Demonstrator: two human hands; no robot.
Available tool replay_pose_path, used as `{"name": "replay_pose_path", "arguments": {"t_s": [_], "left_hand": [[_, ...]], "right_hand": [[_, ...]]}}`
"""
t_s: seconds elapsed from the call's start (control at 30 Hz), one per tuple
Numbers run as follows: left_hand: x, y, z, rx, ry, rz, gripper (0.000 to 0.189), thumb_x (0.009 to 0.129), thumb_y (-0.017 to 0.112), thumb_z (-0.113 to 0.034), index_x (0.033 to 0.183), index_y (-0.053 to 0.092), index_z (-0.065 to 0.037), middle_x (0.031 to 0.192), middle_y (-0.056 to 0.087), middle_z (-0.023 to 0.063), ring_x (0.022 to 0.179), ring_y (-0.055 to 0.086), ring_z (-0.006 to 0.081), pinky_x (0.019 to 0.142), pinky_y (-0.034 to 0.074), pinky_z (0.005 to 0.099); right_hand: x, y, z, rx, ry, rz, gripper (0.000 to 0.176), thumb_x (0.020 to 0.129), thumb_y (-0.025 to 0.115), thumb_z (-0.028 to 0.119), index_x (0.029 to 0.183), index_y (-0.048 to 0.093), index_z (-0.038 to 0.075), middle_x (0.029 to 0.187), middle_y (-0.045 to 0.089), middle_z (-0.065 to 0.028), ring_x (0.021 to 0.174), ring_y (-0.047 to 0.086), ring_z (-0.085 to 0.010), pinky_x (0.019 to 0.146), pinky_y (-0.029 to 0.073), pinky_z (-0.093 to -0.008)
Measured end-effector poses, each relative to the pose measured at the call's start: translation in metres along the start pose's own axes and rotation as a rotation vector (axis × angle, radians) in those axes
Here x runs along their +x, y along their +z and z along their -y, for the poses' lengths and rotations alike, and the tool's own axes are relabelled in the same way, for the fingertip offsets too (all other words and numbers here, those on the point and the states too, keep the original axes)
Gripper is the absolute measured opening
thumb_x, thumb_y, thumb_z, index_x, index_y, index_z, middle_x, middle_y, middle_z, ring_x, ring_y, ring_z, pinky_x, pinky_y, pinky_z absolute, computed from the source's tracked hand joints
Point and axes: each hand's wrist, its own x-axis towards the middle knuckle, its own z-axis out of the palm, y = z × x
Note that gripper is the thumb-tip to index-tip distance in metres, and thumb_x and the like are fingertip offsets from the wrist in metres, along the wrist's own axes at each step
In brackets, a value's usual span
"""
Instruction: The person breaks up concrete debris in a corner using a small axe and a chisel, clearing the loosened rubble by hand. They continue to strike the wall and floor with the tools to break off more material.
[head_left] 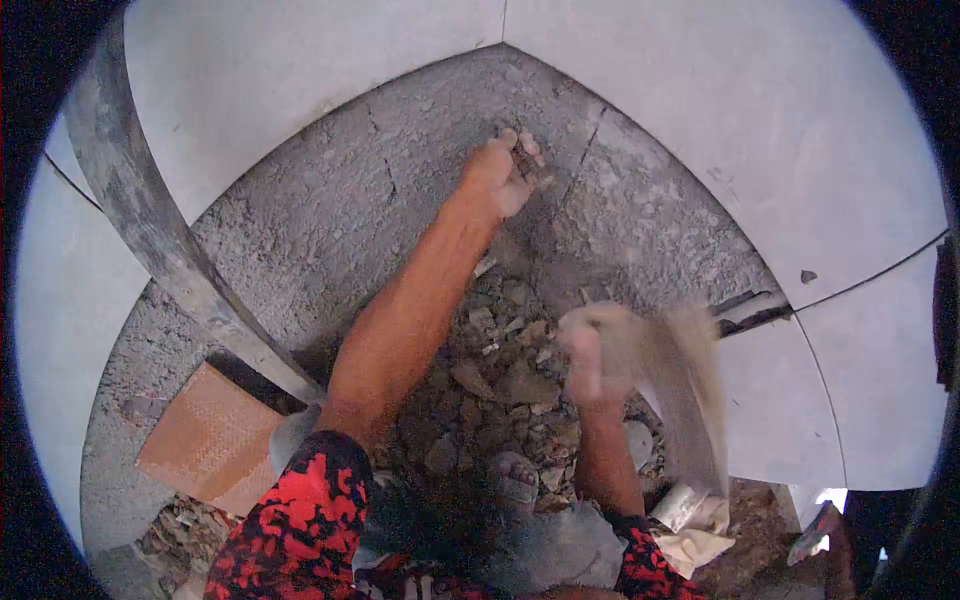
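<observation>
My left hand (502,178) reaches into the corner where two rough grey cement surfaces (300,190) meet. Its fingers are curled, with a small brownish lump or dirt among them that I cannot identify. Nearer to me, my right hand (597,352) is smeared by motion and looks closed. Beside it is a blurred pale beige, strip-like thing (692,375), which it appears to grip; its kind is not clear. Broken rubble (500,370) lies below and between both hands.
Large white panels (720,120) border the cement. A long grey plank (150,210) slants down on the left, near an orange tile (212,440). A crumpled beige wrapper or cloth (695,545) lies at lower right. A foot (513,475) stands amid the rubble.
</observation>
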Motion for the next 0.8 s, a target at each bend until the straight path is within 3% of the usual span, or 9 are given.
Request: {"name": "replay_pose_path", "arguments": {"t_s": [0.13,0.2,0.23,0.3,0.4,0.5,0.57,0.63,0.8], "left_hand": [[0.01,-0.012,0.002,-0.021,-0.049,0.111,0.019,0.085,0.031,-0.019,0.078,0.042,-0.006,0.064,0.048,0.0051,0.056,0.046,0.0165,0.055,0.042,0.0307],[0.002,-0.005,0.007,0.008,-0.051,0.053,0.021,0.086,0.029,-0.02,0.078,0.043,-0.006,0.064,0.048,0.0052,0.057,0.046,0.0167,0.056,0.041,0.0322],[0.002,0.0,0.003,0.046,-0.036,-0.003,0.023,0.086,0.028,-0.021,0.077,0.043,-0.006,0.064,0.048,0.0052,0.058,0.046,0.017,0.058,0.041,0.0337],[-0.005,0.006,-0.002,0.063,0.004,-0.014,0.025,0.086,0.027,-0.022,0.076,0.044,-0.006,0.064,0.047,0.0052,0.058,0.046,0.0172,0.058,0.041,0.0348],[-0.011,0.0,0.004,0.071,0.031,-0.033,0.026,0.085,0.027,-0.023,0.073,0.045,-0.007,0.062,0.047,0.0042,0.057,0.045,0.0168,0.059,0.04,0.0358],[-0.01,-0.002,-0.002,0.125,-0.015,-0.055,0.026,0.085,0.029,-0.023,0.073,0.046,-0.008,0.058,0.047,0.0022,0.053,0.044,0.0152,0.058,0.04,0.0335],[-0.013,-0.029,0.0,0.158,-0.075,-0.123,0.025,0.084,0.03,-0.024,0.074,0.046,-0.009,0.057,0.046,0.0013,0.05,0.043,0.0141,0.056,0.04,0.0314],[-0.02,-0.069,0.013,0.41,-0.124,-0.073,0.022,0.083,0.033,-0.025,0.074,0.048,-0.01,0.056,0.047,-0.0005,0.047,0.041,0.0118,0.051,0.037,0.0274],[-0.073,-0.104,0.034,0.442,-0.289,-0.275,0.019,0.082,0.039,-0.026,0.075,0.049,-0.011,0.056,0.047,-0.0012,0.046,0.04,0.011,0.043,0.033,0.0266]], "right_hand": [[0.026,0.037,-0.018,0.492,-0.427,-0.489,0.041,0.075,0.046,0.036,0.075,0.053,-0.004,0.063,0.055,-0.0124,0.055,0.051,-0.0227,0.06,0.041,-0.0308],[0.039,0.052,-0.035,0.05,0.55,-0.165,0.024,0.075,0.044,0.021,0.069,0.052,-0.001,0.069,0.055,-0.0167,0.063,0.052,-0.033,0.057,0.04,-0.0388],[0.038,0.05,-0.034,0.057,0.54,-0.181,0.024,0.075,0.044,0.021,0.069,0.052,-0.001,0.069,0.055,-0.0167,0.063,0.052,-0.033,0.057,0.04,-0.0388],[0.026,0.036,-0.016,0.011,-0.045,-0.466,0.043,0.075,0.044,0.037,0.068,0.05,-0.005,0.065,0.054,-0.0135,0.055,0.049,-0.0173,0.053,0.037,-0.0274],[0.004,0.024,-0.011,0.417,-0.162,-0.385,0.035,0.076,0.046,0.032,0.071,0.049,-0.003,0.068,0.052,-0.0111,0.059,0.047,-0.0173,0.057,0.038,-0.0281],[0.014,0.011,-0.02,0.05,-0.121,-0.134,0.026,0.077,0.047,0.025,0.073,0.048,0.0,0.067,0.049,-0.0061,0.059,0.044,-0.0146,0.055,0.038,-0.0276],[-0.003,0.049,-0.029,-0.009,-0.185,-0.553,0.024,0.075,0.051,0.023,0.073,0.047,-0.001,0.064,0.049,-0.0011,0.054,0.043,-0.0115,0.05,0.036,-0.0253],[-0.028,0.056,-0.023,0.467,0.309,-0.355,0.027,0.075,0.052,0.026,0.078,0.048,-0.001,0.072,0.05,-0.0021,0.061,0.044,-0.0087,0.053,0.037,-0.0235],[-0.101,0.072,-0.067,0.118,0.488,-0.085,0.038,0.073,0.054,0.032,0.094,0.047,0.001,0.085,0.051,-0.0109,0.078,0.048,-0.0229,0.067,0.039,-0.0315]]}}
